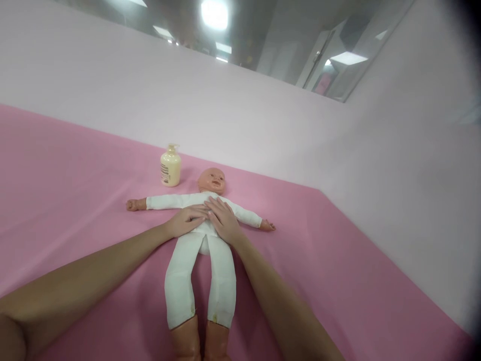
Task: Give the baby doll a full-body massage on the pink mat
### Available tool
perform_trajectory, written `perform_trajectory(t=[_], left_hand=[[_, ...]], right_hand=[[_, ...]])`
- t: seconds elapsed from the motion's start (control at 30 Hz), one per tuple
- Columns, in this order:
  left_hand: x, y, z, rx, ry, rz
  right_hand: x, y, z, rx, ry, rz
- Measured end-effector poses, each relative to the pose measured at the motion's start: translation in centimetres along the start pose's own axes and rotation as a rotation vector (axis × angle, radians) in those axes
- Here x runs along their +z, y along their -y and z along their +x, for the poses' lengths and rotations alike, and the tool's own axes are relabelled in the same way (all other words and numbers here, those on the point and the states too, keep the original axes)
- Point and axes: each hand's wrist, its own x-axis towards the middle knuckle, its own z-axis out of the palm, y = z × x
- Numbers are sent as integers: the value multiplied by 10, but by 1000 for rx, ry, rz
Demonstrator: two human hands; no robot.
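A baby doll [181,278] with a white cloth body lies on its back, arms spread wide and head away from me. My left hand [187,219] rests flat on the left side of its torso, fingers stretched toward the middle. On the chest lies my right hand [224,219], palm down, its fingers extended and pointing up and left. The fingertips of both hands come together near the middle of the chest. Neither hand grasps anything. The doll's feet are cut off by the lower edge of the view.
A pale yellow pump bottle [171,168] stands left of the doll's head, above its outstretched arm. Pink sheeting [300,250] covers the surface under the doll. White walls [169,95] rise behind and to the right, with a reflective glass panel [278,40] at the top.
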Motion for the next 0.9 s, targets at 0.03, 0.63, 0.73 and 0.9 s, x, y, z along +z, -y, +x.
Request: perform_trajectory(t=[0.03, 0.63, 0.73, 0.9], left_hand=[[1, 2, 0, -18, -20, -4], [3, 29, -2, -417, -224, 95], [4, 33, -2, -406, -231, 90], [5, 36, -3, -402, -239, 110]], right_hand=[[1, -1, 1, 36, -12, -2], [-3, 18, -6, 4, -166, -88], [-4, 24, -7, -118, -40, 116], [-4, 19, -4, -26, -2, 382]])
